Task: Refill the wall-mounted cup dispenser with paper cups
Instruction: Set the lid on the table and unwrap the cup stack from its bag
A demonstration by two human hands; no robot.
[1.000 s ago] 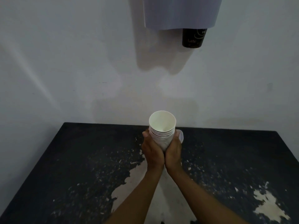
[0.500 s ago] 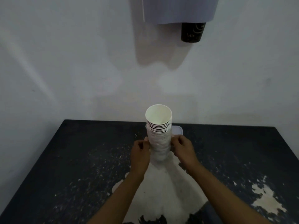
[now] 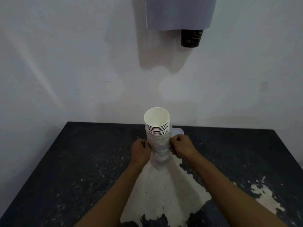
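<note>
Cup stack: I see white paper cups (image 3: 156, 126) nested upright in a plastic sleeve (image 3: 159, 148), standing on the dark surface (image 3: 82, 161).
Left hand (image 3: 141, 151): fingers curled, pinching the sleeve's left side.
Right hand (image 3: 180, 147): fingers curled, pinching the sleeve's right side.
Dispenser (image 3: 179, 13): wall-mounted, above; black cup (image 3: 191, 38) protrudes below.

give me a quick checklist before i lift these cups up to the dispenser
1. Left hand grips the sleeve round the cups: ok.
2. Right hand grips the sleeve's other side: ok.
3. Cups nested and upright, open ends up: ok.
4. Sleeve off the cups: not ok, it covers the lower part of the stack.
5. Dispenser has room: cannot tell; one black cup pokes out below its right side, and its top is out of view.
6. Path from table up the wall: ok.
</note>
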